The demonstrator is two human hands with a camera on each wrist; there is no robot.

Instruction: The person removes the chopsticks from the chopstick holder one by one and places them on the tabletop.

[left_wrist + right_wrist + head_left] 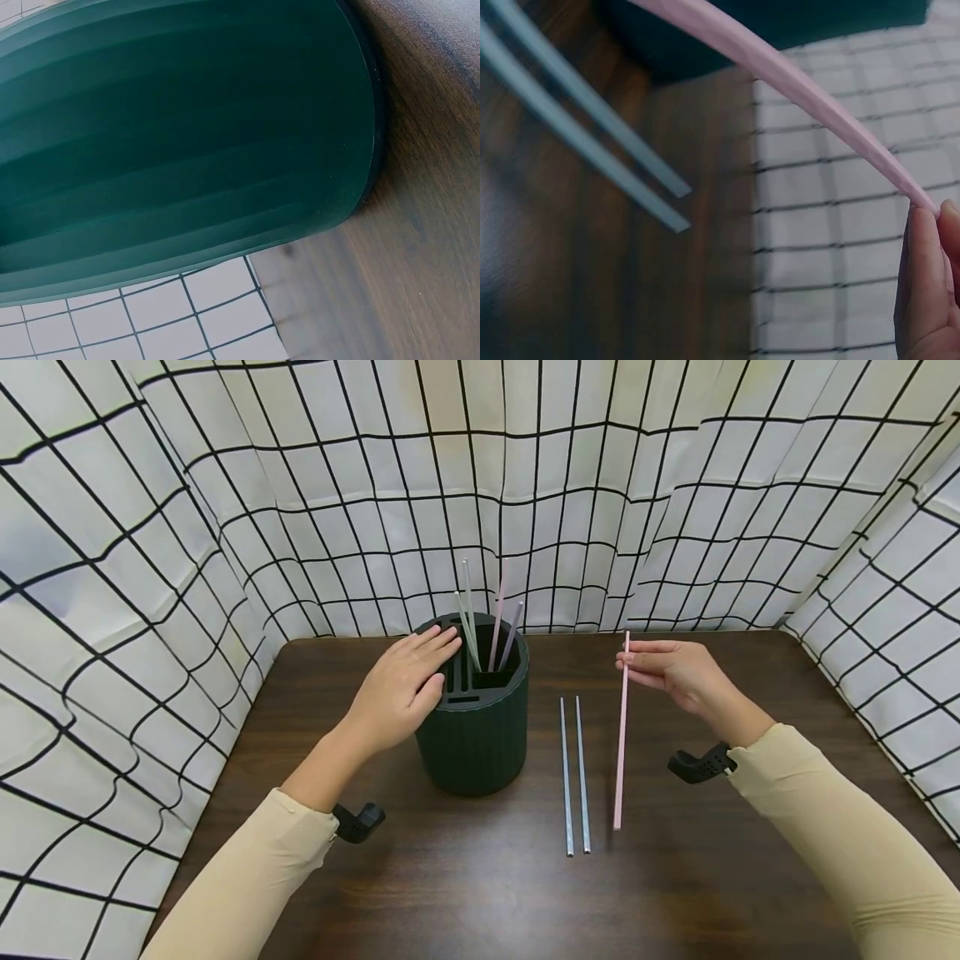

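Note:
My right hand (678,672) pinches a pink chopstick (622,743) near its far end, between thumb and fingertips. In the right wrist view the same pink chopstick (817,101) slants across the top, with fingers (924,277) at its end. My left hand (401,685) rests on the top of a dark green utensil holder (472,747), fingers extended over its slotted lid. Several chopsticks stand in the holder, among them a pink one (498,614) and a purple one (512,635). The holder's ribbed side (180,135) fills most of the left wrist view, where the left hand is hidden.
Two light blue chopsticks, a left one (566,777) and a right one (582,777), lie side by side on the dark wooden table (420,893), between holder and right hand. White curtain (555,468) with a black grid stands behind the table and at both sides.

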